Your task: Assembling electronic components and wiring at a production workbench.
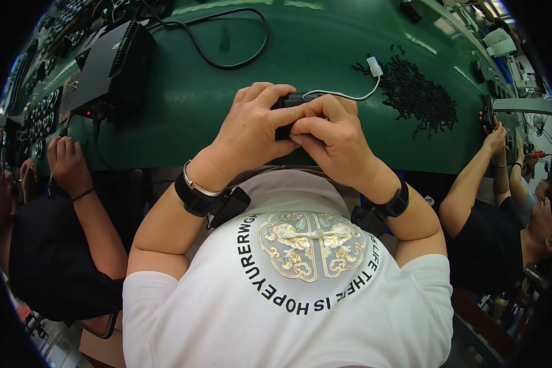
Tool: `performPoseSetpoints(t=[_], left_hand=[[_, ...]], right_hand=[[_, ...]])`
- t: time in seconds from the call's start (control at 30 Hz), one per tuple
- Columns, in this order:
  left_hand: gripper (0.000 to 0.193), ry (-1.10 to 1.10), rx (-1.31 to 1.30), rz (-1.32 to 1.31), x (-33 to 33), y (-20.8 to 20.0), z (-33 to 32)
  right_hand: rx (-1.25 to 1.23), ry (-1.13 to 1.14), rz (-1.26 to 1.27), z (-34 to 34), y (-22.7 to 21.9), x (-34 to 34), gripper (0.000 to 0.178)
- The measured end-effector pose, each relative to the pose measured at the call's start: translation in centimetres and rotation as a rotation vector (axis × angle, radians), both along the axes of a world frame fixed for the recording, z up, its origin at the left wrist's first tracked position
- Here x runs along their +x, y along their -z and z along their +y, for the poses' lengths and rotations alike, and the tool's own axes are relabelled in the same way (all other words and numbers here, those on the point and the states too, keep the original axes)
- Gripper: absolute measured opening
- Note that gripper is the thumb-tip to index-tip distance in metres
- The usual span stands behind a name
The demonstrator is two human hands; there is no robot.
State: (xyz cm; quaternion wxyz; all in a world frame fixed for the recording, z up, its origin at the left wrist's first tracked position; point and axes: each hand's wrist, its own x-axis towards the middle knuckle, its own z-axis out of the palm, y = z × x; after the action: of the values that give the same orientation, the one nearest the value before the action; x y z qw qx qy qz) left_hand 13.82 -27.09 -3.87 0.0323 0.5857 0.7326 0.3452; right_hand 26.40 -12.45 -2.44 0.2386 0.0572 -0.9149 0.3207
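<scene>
My left hand [244,126] is closed around a small black part [284,132] at the near edge of the table. Most of that part is hidden by my fingers, so its kind does not show. From its far side a thin white wire [353,98] curves right and ends in a white plug connector [375,67]. My right hand [343,138] has its thumb and index finger pinched together against the right side of the same part. Whether those fingertips hold something small besides it cannot be seen.
Black screws [420,95] lie in a loose pile on the green table [221,92] at right. A black box [119,64] with a red light stands at left, near a looped black cable [267,37]. Co-workers sit close on both sides, a hand [69,161] showing at left.
</scene>
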Motion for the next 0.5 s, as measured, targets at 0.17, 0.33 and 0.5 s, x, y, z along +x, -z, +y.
performPoseSetpoints(t=[0.17, 0.33, 0.5], left_hand=[[0.050, -0.007, 0.004, 0.021, 0.2, 0.1, 0.1], [0.053, 0.011, 0.011, 0.038, 0.2, 0.0, 0.4], [0.059, 0.015, -0.013, 0.015, 0.1, -0.4, 0.4]], right_hand=[[0.085, 0.037, 0.020, -0.3, -0.2, 0.2, 0.015], [0.104, 0.077, 0.019, 0.1, -0.8, 0.6, 0.018], [0.095, 0.108, 0.021, 3.8, -1.4, 4.5, 0.018]])
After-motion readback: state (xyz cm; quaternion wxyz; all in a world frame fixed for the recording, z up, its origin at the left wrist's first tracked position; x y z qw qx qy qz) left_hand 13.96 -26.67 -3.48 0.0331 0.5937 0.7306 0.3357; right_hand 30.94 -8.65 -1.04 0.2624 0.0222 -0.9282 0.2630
